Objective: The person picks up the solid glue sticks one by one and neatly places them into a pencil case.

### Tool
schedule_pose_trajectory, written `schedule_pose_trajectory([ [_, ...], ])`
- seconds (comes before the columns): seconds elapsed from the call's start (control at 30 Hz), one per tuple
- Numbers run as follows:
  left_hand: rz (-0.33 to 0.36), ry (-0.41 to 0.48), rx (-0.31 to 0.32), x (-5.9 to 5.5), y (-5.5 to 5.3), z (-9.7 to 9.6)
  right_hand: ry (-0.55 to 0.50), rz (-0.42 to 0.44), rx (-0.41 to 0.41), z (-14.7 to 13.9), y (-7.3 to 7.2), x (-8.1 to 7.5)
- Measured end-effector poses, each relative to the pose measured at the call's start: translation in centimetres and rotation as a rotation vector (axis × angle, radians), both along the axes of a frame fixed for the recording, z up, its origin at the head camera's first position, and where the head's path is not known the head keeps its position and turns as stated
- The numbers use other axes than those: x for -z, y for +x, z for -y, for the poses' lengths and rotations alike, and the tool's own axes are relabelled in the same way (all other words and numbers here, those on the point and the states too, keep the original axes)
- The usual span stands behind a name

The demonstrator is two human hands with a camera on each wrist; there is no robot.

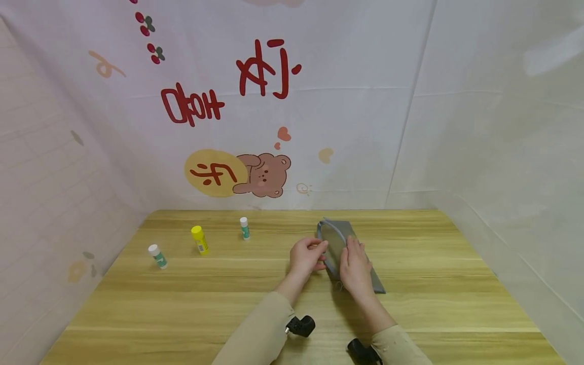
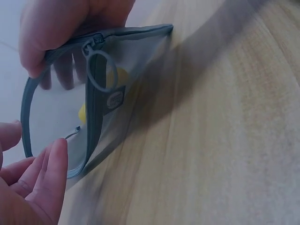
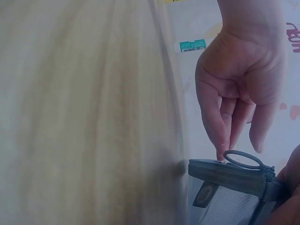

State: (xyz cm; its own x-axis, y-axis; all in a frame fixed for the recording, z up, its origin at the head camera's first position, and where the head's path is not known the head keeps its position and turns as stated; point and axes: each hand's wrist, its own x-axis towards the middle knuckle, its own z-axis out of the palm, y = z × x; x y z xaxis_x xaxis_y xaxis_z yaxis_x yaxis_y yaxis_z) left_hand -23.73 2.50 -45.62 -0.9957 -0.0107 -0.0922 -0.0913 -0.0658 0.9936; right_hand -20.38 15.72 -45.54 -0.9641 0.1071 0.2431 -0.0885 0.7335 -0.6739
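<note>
A grey mesh zip pouch stands tilted on the right half of the table, its mouth unzipped and gaping. My right hand grips the pouch near one end of the zip, thumb on one side, with fingers showing through the mesh in the left wrist view. At the mouth is my left hand, its fingertips right at the rim and the thumb spread from them. A ring zip pull hangs beside a small label. Inside or behind the mesh a yellow patch shows.
On the table's left half stand a white-and-green glue stick, a yellow glue stick and another white-and-green glue stick. A printed white curtain hangs behind the wooden table.
</note>
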Motion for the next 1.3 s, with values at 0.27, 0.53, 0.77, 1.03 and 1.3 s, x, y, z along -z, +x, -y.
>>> schedule_pose_trajectory([
  [0.27,0.001,0.012,-0.005,-0.3,0.5,0.8,-0.04,0.021,-0.008,-0.1,-0.1,0.0],
  [0.53,-0.018,0.018,-0.02,-0.1,0.9,2.0,-0.049,0.001,-0.003,0.0,-0.2,0.0],
  [0.77,-0.031,-0.041,-0.017,0.0,1.1,3.5,-0.061,0.006,-0.008,-0.1,-0.2,0.0],
  [1.03,-0.06,-0.097,-0.031,-0.2,1.5,5.6,-0.068,0.008,-0.017,-0.1,-0.1,0.3],
  [1.3,-0.088,-0.165,-0.035,-0.5,1.9,8.1,-0.073,0.024,-0.026,-0.1,0.0,0.3],
])
